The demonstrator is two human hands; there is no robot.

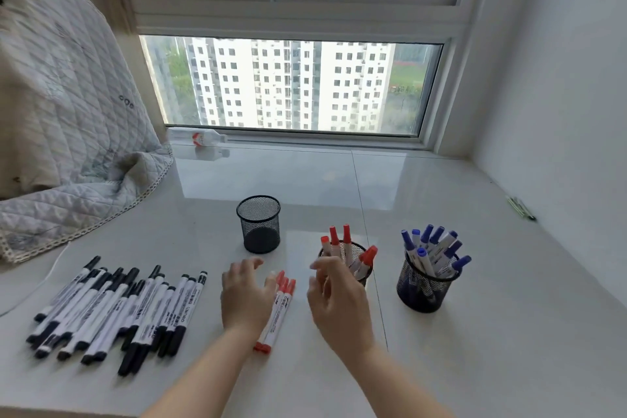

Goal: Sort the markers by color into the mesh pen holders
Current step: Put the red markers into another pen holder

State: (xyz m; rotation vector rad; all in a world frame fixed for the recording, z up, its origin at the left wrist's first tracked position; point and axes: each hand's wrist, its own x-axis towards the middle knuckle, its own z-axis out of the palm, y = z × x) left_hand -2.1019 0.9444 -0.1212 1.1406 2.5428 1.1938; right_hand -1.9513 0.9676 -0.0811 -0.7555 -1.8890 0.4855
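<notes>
Quilted blanket (68, 112) bunched at far left of the white sill (475, 332). Black markers (118, 312) lie in a loose row, caps pointing away. Empty mesh holder (259, 224) stands behind. Left hand (244, 295): fingers spread and relaxed, resting over a few red markers (280, 309) flat on the sill; no grip visible. Right hand (339, 302): fingers loosely apart, holding nothing, in front of the red-filled holder (353, 258). Blue-filled holder (425, 285) at right, well apart.
</notes>
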